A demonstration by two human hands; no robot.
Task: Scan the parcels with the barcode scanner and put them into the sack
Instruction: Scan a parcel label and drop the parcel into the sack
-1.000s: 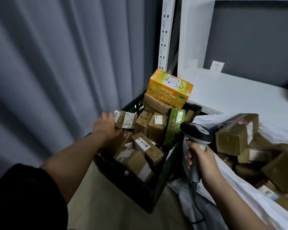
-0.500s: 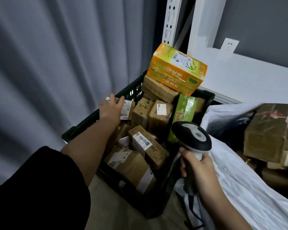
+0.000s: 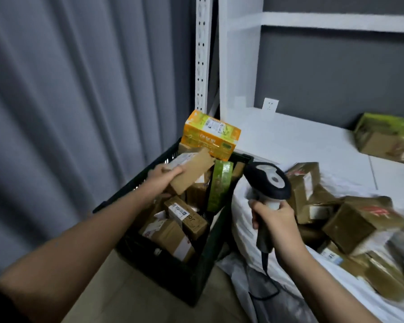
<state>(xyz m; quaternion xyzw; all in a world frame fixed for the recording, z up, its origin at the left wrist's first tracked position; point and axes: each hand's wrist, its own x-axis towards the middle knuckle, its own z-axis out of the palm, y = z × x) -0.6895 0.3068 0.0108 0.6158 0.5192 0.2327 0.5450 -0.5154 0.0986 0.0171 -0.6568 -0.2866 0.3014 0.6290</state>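
My left hand (image 3: pixel 162 177) grips a small brown cardboard parcel (image 3: pixel 191 170) with a white label, lifted above the black crate (image 3: pixel 173 273). The crate holds several brown parcels, a green box (image 3: pixel 219 185) on edge and an orange box (image 3: pixel 210 135) on top. My right hand (image 3: pixel 274 219) holds the black barcode scanner (image 3: pixel 268 180) by its handle, head up, just right of the crate. The white sack (image 3: pixel 245 231) lies open to the right with several brown parcels (image 3: pixel 350 220) inside.
A grey curtain (image 3: pixel 79 113) hangs on the left. White shelving (image 3: pixel 289 141) stands behind, with a green and brown carton (image 3: pixel 387 138) at its far right. The scanner's cable (image 3: pixel 266 287) trails down over the sack's edge to the floor.
My left hand has taken the small labelled parcel and lifted it up out of the crate, toward the right. The scanner has risen a little; the view has tilted up.
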